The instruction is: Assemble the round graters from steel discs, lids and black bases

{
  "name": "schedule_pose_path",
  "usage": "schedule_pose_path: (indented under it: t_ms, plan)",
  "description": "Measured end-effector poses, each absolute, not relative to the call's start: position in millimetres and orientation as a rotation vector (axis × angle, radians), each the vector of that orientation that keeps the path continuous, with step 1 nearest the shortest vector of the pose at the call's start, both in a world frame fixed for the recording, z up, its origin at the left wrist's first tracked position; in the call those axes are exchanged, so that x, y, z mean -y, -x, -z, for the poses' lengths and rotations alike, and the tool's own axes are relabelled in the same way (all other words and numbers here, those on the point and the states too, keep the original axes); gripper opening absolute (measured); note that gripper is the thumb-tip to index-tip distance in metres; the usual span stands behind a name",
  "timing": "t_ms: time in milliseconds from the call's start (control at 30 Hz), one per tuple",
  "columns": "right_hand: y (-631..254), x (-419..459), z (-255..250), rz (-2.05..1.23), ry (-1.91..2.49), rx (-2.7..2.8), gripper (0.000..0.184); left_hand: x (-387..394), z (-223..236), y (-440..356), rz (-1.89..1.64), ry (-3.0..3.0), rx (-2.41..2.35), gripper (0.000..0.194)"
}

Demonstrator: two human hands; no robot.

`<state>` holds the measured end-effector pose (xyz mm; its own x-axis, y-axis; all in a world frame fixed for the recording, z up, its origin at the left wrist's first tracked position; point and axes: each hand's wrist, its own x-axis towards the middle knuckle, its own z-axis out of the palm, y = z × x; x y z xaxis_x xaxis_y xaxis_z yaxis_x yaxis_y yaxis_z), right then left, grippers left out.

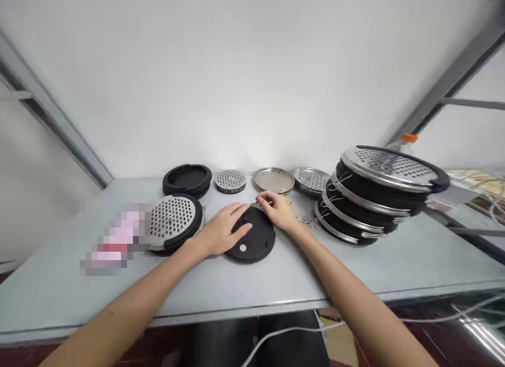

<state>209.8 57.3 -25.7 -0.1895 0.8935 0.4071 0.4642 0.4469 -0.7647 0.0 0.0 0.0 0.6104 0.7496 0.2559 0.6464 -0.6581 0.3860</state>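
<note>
A flat black disc (256,240) with a small pale round spot lies in front of me on the table. Across its left side rests my left hand (223,232), open, fingers stretched towards the far rim and thumb apart. At that far rim my right hand (277,210) has thumb and forefinger pinched on a thin metal wire, whose short end shows between the hands. Loose bent wire pieces (306,221) lie right of that hand. On the left, a perforated steel plate (172,222) tops a black ring, close to my left wrist.
At right stands a tall leaning stack of rimmed black discs (363,209) with wire loops. Along the wall sit black rings (187,180), small perforated plates (230,180), steel rims (273,181) and larger perforated plates (311,180). An orange-capped bottle (408,139) stands behind the stack.
</note>
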Motion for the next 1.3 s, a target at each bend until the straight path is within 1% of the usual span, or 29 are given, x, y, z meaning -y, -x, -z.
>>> schedule_pose_path:
  t_ms: [100,200,367,433,633,733,800,933,1000,1167,1300]
  plan:
    - [-210.8,-60.7,26.9,-0.649,1.194,1.776,0.023,-4.1,1.9,-3.8,-0.669,-2.556,-1.184,0.050]
    - [-210.8,-61.5,27.8,-0.661,1.210,1.751,0.023,-6.1,3.0,-3.4,-0.675,-2.536,-1.194,0.051]
    - [-209.1,-61.7,30.7,-0.661,1.215,1.739,0.023,-3.3,1.6,3.4,-0.521,-2.561,-1.142,0.067]
    - [-209.2,-62.7,32.2,-0.679,1.202,1.741,0.024,-0.9,1.0,4.7,-0.490,-2.567,-1.153,0.070]
    - [-211.1,-64.8,33.8,-0.718,1.164,1.740,0.026,1.8,1.6,3.2,-0.502,-2.568,-1.186,0.065]
    - [-210.7,-64.5,33.7,-0.727,1.164,1.736,0.025,1.6,0.0,3.3,-0.490,-2.575,-1.195,0.067]
    - [-210.4,-64.1,33.6,-0.735,1.159,1.722,0.024,2.7,-2.9,3.8,-0.460,-2.600,-1.161,0.074]
    - [-210.3,-62.6,31.6,-0.705,1.155,1.712,0.021,7.4,-8.6,3.2,-0.379,-2.722,-0.907,0.102]
    - [-210.4,-61.8,29.8,-0.706,1.166,1.693,0.020,9.1,-8.6,2.3,-0.389,-2.770,-0.821,0.107]
    - [-210.1,-60.9,26.6,-0.734,1.187,1.647,0.017,8.3,-2.1,1.7,-0.447,-2.801,-0.852,0.096]
    - [-210.1,-60.4,25.2,-0.733,1.194,1.613,0.018,6.5,1.5,2.9,-0.463,-2.773,-0.886,0.090]
